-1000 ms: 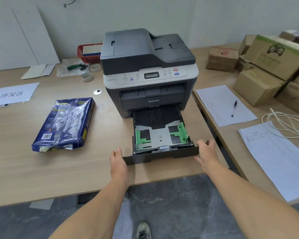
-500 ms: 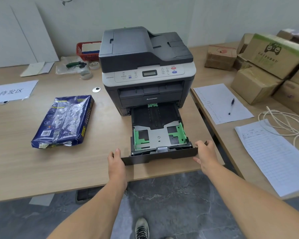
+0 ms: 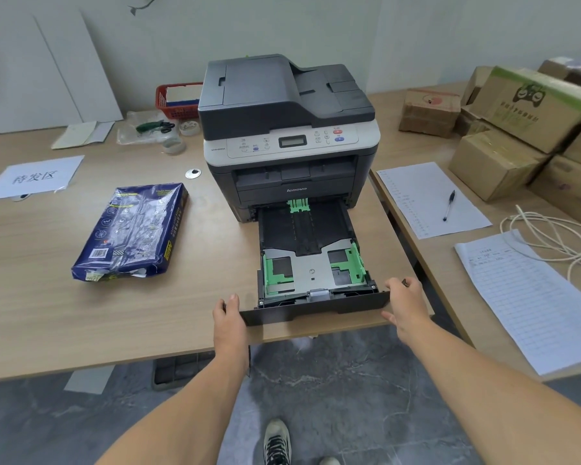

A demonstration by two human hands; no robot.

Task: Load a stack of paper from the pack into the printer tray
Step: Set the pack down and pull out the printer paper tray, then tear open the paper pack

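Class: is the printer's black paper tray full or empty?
Empty: the black paper tray shows bare metal plate and green guides, no sheets.

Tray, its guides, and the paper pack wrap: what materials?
Tray: matte black plastic, with a grey plate that looks like metal. Guides: bright green moulded plastic. Paper pack wrap: glossy blue film, probably plastic; it crinkles, glares, and is torn at the near end.

Pen (image 3: 449, 205) on sheet (image 3: 430, 196); cardboard boxes (image 3: 503, 159); red basket (image 3: 175, 99).

"lenovo" in pale letters on the printer (image 3: 291, 129) front panel, "待发区" on a white paper sign (image 3: 36, 177) — taped flat to the table (image 3: 47, 313), pack print unreadable
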